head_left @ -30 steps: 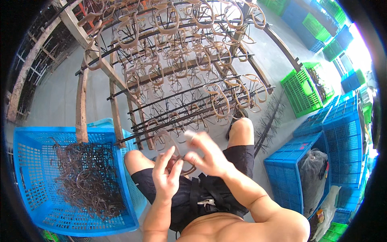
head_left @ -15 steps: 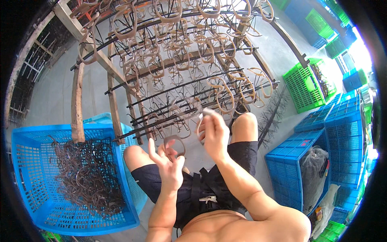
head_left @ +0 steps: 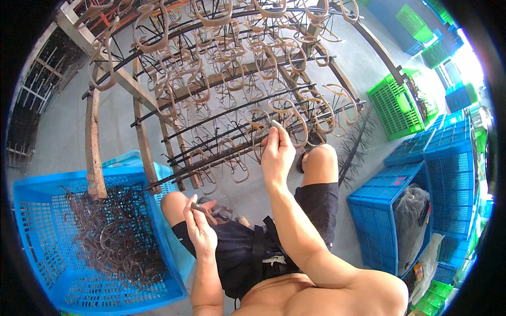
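My left hand (head_left: 202, 231) is above my left thigh, with thumb and fingers closed on brown curved loop pieces (head_left: 222, 213). Further forward, my right hand (head_left: 278, 154) reaches the near rods of a rack, its fingertips pinched around the end of a tan loop piece (head_left: 256, 117). Part of that piece is hidden behind the fingers. Similar tan loops (head_left: 289, 120) hang from spiky hooks along the black rods (head_left: 221, 151) beside this hand.
A blue basket (head_left: 31, 184) of tangled dark brown loops (head_left: 116, 237) stands at my left. Wooden posts (head_left: 94, 142) bear the rack ahead. At right are a bristly rod (head_left: 354, 147) on the floor, a green crate (head_left: 392, 105) and blue crates (head_left: 369, 221).
My right hand has moved up and forward to the rods with its loop. My left hand has drawn down and left, and its fingers have closed together around the pieces.
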The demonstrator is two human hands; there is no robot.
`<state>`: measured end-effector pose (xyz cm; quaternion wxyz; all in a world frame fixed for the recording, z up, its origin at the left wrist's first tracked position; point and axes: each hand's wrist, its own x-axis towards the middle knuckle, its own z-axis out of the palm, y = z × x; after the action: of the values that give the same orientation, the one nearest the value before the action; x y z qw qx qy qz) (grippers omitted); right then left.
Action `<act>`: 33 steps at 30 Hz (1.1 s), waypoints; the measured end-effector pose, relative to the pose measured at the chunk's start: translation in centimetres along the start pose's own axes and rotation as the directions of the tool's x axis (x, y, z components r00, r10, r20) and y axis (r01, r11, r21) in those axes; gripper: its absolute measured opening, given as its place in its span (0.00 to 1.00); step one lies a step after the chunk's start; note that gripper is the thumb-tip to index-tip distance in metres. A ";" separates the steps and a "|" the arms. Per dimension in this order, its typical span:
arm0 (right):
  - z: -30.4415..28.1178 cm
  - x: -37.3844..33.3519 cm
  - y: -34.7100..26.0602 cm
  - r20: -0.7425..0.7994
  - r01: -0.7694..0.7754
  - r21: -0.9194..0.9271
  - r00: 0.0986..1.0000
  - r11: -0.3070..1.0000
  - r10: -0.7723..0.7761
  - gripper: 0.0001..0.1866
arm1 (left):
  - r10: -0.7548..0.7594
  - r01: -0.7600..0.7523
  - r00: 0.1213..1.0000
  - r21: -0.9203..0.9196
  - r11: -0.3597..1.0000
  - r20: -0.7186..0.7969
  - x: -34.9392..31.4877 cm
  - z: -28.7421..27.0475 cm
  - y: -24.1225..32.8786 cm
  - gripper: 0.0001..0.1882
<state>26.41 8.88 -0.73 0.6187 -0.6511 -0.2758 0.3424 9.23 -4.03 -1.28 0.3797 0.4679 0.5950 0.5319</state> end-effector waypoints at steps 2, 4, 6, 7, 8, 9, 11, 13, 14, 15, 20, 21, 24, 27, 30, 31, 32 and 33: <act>0.2 0.0 0.1 -0.040 0.048 -0.007 0.998 0.999 -0.049 0.11 | -0.043 0.043 0.999 -0.001 0.999 0.014 0.3 0.0 0.9 0.16; 0.2 0.4 0.6 0.028 -0.040 0.140 0.999 0.989 0.036 0.10 | -0.101 0.102 0.994 -0.059 0.993 0.033 0.5 0.2 1.5 0.15; 0.1 0.4 0.8 0.097 -0.121 0.256 0.990 0.959 0.099 0.10 | -0.165 0.168 0.985 -0.060 0.984 0.044 0.2 -0.2 0.0 0.15; -0.1 0.4 0.5 0.127 -0.153 0.299 0.985 0.942 0.120 0.10 | -0.250 0.255 0.967 -0.107 0.961 0.055 0.3 -0.2 0.7 0.13; -0.1 0.3 0.2 0.157 -0.186 0.341 0.978 0.921 0.139 0.10 | -0.296 0.301 0.953 -0.194 0.933 0.057 0.4 -0.2 0.9 0.12; 0.0 0.1 0.0 0.153 -0.175 0.342 0.980 0.923 0.129 0.10 | -0.341 0.344 0.938 -0.280 0.896 0.063 0.5 -0.2 1.1 0.12; 0.4 -0.2 -0.2 0.143 -0.152 0.343 0.984 0.927 0.109 0.11 | -0.374 0.381 0.922 -0.394 0.836 0.100 0.6 -0.2 1.2 0.10; 1.1 -0.6 0.1 0.105 -0.133 0.378 0.989 0.916 0.100 0.10 | -0.351 0.376 0.925 -0.456 0.807 0.143 0.6 -0.3 1.1 0.10; 1.3 -0.8 0.2 0.088 -0.124 0.395 0.991 0.910 0.097 0.10 | -0.338 0.374 0.927 -0.486 0.790 0.163 0.6 -0.4 1.1 0.10; 1.4 -0.8 0.2 0.096 -0.121 0.404 0.991 0.907 0.089 0.08 | -0.311 0.367 0.930 -0.489 0.792 0.194 0.4 -0.7 1.1 0.10; 2.0 -2.0 0.1 0.117 -0.112 0.338 0.990 0.934 0.077 0.14 | -0.272 0.357 0.927 -0.381 0.853 0.259 -0.4 -2.1 0.5 0.11; 1.9 -2.0 0.6 0.140 -0.094 0.304 0.989 0.948 0.054 0.15 | -0.263 0.345 0.932 -0.389 0.854 0.248 -0.5 -2.2 0.5 0.12; 1.7 -2.0 0.5 0.139 0.025 0.099 0.989 0.995 -0.038 0.14 | -0.225 0.297 0.952 -0.441 0.847 0.209 -0.5 -2.5 -0.1 0.14; 1.6 -2.1 -0.4 0.160 0.129 0.011 0.979 0.992 -0.129 0.14 | -0.190 0.267 0.960 -0.487 0.832 0.204 -0.2 -2.9 -0.7 0.15; 1.3 -1.7 -0.3 0.141 0.130 -0.015 0.982 0.991 -0.127 0.14 | -0.168 0.271 0.957 -0.525 0.806 0.236 0.2 -2.9 -0.5 0.15; 1.1 -1.3 0.1 0.148 0.134 -0.039 0.981 0.990 -0.127 0.14 | -0.165 0.279 0.954 -0.537 0.796 0.251 0.3 -2.9 -0.5 0.15; 0.9 -1.0 0.4 0.148 0.106 -0.019 0.984 0.994 -0.102 0.14 | -0.169 0.283 0.953 -0.544 0.790 0.250 0.3 -2.8 -0.5 0.15; 0.7 -0.7 0.5 0.147 0.078 0.001 0.986 0.997 -0.077 0.14 | -0.173 0.286 0.953 -0.551 0.784 0.249 0.3 -2.7 -0.6 0.15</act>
<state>25.41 8.72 -1.20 0.6080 -0.6144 -0.3466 0.3644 6.52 -4.47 -1.49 0.6196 0.3008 0.4188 0.5918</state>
